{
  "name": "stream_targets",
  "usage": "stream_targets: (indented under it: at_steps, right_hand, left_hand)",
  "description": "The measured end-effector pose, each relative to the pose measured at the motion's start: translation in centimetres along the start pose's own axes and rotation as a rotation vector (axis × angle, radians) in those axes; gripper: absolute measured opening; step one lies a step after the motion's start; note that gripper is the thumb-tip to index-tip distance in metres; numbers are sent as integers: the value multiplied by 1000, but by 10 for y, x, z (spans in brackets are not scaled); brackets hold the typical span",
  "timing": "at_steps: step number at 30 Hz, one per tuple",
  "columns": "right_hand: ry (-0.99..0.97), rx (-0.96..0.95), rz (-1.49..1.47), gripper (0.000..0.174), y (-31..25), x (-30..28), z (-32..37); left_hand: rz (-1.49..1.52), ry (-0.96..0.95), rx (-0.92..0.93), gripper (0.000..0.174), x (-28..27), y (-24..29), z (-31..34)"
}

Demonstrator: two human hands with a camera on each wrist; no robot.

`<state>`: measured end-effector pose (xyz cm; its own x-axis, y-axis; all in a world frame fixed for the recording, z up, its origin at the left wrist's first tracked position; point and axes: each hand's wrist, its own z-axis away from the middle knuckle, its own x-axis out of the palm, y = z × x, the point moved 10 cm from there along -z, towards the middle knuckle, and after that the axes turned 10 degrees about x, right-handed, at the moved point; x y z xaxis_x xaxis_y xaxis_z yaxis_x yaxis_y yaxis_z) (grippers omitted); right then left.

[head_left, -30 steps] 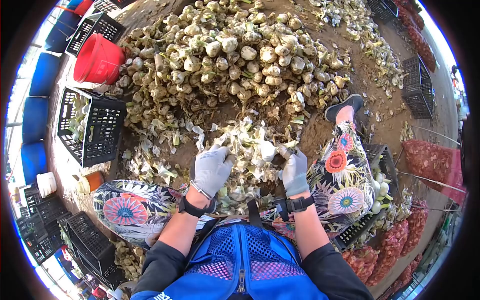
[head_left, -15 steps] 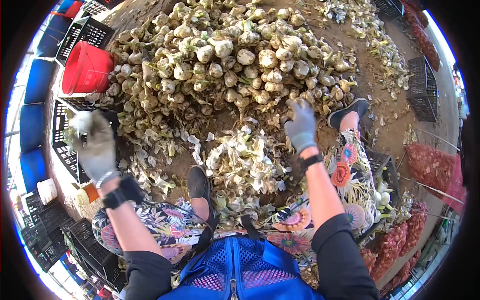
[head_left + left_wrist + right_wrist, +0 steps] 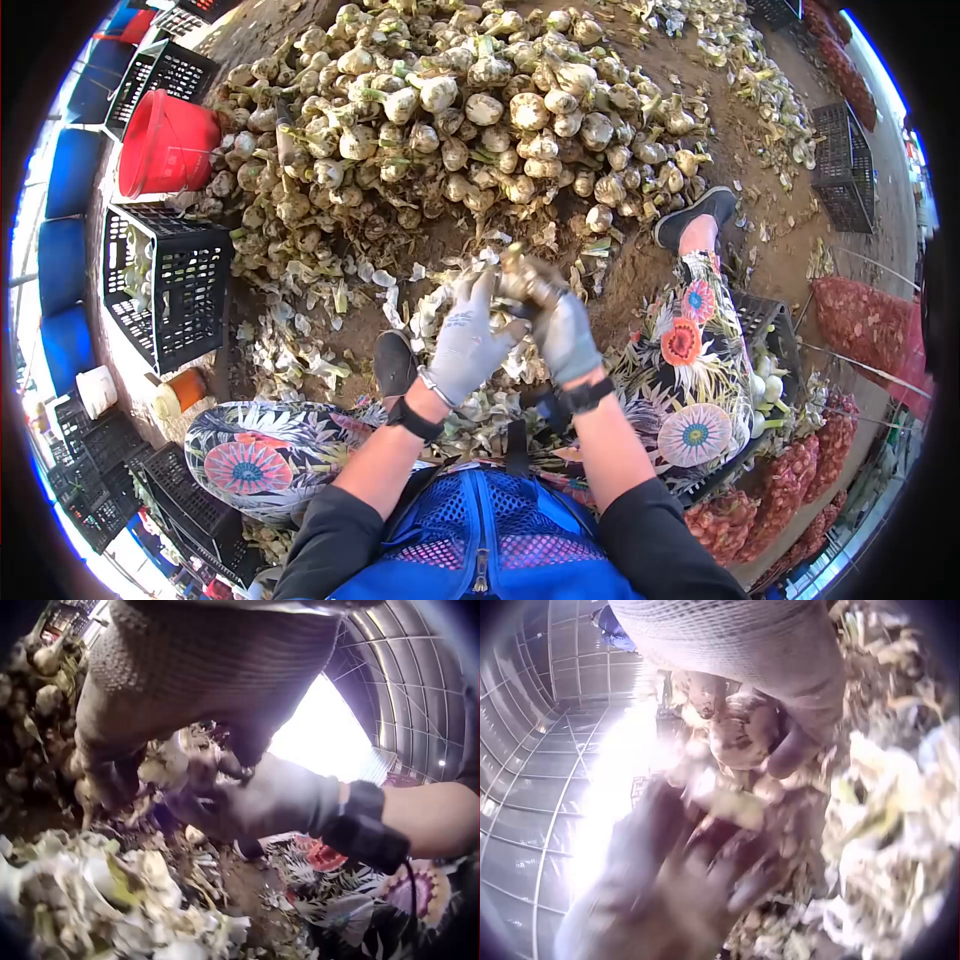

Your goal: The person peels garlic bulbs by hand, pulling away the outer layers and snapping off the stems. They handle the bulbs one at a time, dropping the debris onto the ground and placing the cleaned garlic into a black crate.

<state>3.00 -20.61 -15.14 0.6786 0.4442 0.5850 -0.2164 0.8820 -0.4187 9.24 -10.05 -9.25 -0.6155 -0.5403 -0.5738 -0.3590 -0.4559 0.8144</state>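
Both gloved hands meet over the peelings in front of the body. In the head view the right hand grips a brownish garlic bulb, blurred by motion. The left hand is beside it, its fingers at the bulb. In the right wrist view the dirty bulb lies under the right palm with the thumb against it; the left hand is blurred below. The left wrist view shows the bulb between the left hand's curled fingers and the right hand; some contact is hidden.
A large garlic pile lies ahead, with loose peelings nearer. Left stand a black crate and red bucket. A crate of pale bulbs sits by the right knee, near red net sacks.
The left hand held a pale bulb over the left crate and has returned to the middle without it. The right hand has come back from the pile's edge toward the left hand, with a bulb.
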Motion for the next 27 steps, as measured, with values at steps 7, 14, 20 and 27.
stream_targets:
  at_steps: [7,14,20,27]
  right_hand:
    - [151,-265,632,25,-18,8,27]
    - [198,-454,941,25,-38,29,58]
    - [34,-224,567,29,-27,25,61]
    - [-140,-229,736,25,-33,52,77]
  left_hand:
    - [58,-15,26,71,-20,22,11]
    - [753,12,-223,65,-16,2,26]
    - [863,11,-117,58,-19,9,24]
    - [1304,-60,-249,42,-16,13,41]
